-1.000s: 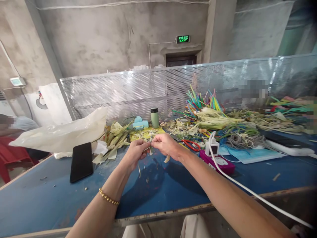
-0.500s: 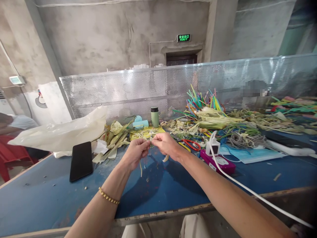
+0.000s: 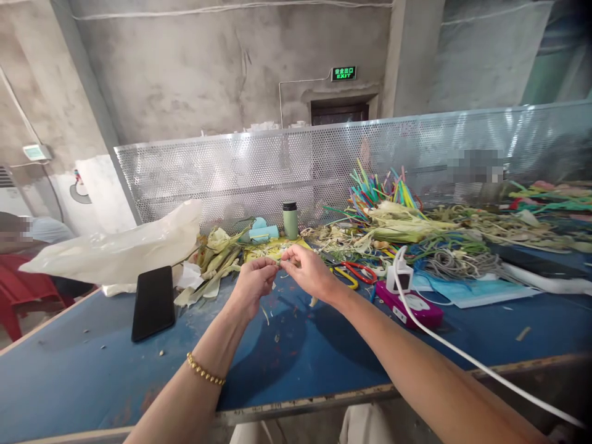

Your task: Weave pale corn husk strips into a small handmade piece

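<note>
Plastic sheeting point(image 3: 115, 253) bunched over the left edge of the blue table point(image 3: 87, 376), toward its far left corner; perhaps pushed there to leave working room. Dark phone point(image 3: 153, 303) lies flat just inside it, nearer the left edge than the hands, presumably parked out of the way. Dry husk leaves point(image 3: 217, 271) heaped right of the phone, probably within easy reach.

Left hand point(image 3: 254, 283): thumb and forefinger pinched on a thin pale piece point(image 3: 279, 262), nearly all hidden by fingertips; its shape cannot be told. Piece sits above the table, midway between the near and far edges. Green bottle point(image 3: 290, 222) upright beyond it, by the far edge; likely kept clear of the elbows. Right hand point(image 3: 308, 274) pinches from the other side, fingertips just meeting the left's; the opposed hold suggests fine control of something small.

Red-handled tool point(image 3: 363, 273) lies just past the right wrist, handles toward the near edge, apparently for quick pick-up. Coloured stems point(image 3: 382, 188) fan upward near the far edge. Purple power strip point(image 3: 419, 307) rests right of the right forearm, its white cable running over the near edge.
</note>
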The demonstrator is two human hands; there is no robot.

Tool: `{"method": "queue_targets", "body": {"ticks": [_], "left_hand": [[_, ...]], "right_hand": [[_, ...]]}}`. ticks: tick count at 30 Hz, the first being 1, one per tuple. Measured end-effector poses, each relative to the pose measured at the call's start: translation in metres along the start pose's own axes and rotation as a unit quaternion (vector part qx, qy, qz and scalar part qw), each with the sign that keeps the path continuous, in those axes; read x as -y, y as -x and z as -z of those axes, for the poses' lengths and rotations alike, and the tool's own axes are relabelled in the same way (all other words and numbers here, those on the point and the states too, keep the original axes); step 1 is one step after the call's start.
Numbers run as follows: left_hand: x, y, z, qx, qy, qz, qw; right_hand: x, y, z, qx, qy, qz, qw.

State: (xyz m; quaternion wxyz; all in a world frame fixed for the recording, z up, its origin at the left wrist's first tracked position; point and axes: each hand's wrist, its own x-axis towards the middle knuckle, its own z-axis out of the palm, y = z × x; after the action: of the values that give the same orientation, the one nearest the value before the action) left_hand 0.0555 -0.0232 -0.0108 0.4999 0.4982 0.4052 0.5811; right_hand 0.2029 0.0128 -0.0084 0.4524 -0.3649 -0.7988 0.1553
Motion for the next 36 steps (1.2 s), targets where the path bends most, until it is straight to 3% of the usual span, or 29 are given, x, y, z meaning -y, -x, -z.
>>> {"method": "queue_targets", "body": {"ticks": [14,18,21,25,28,36], "left_hand": [[0.001,0.002,-0.006,-0.018,-0.012,-0.021,1.0],[0.007,-0.002,-0.004,-0.029,-0.061,-0.063,0.996],[0.014,-0.008,0.001,-0.057,-0.153,-0.133,0.978],[0.016,-0.011,0.005,-0.069,-0.234,-0.194,0.95],[0.011,-0.007,0.002,-0.072,-0.29,-0.208,0.931],[0.006,0.004,-0.006,-0.079,-0.398,-0.207,0.89]], "right_hand": [[0.001,0.0,0.004,-0.005,-0.02,0.02,1.0],[0.004,-0.001,0.018,0.025,-0.003,-0.05,0.998],[0.006,-0.002,0.027,0.019,0.063,-0.065,0.996],[0.004,-0.001,0.025,0.07,0.051,-0.015,0.996],[0.004,0.0,0.02,0.068,0.057,-0.004,0.996],[0.003,0.002,0.017,0.096,-0.042,-0.063,0.992]]}}
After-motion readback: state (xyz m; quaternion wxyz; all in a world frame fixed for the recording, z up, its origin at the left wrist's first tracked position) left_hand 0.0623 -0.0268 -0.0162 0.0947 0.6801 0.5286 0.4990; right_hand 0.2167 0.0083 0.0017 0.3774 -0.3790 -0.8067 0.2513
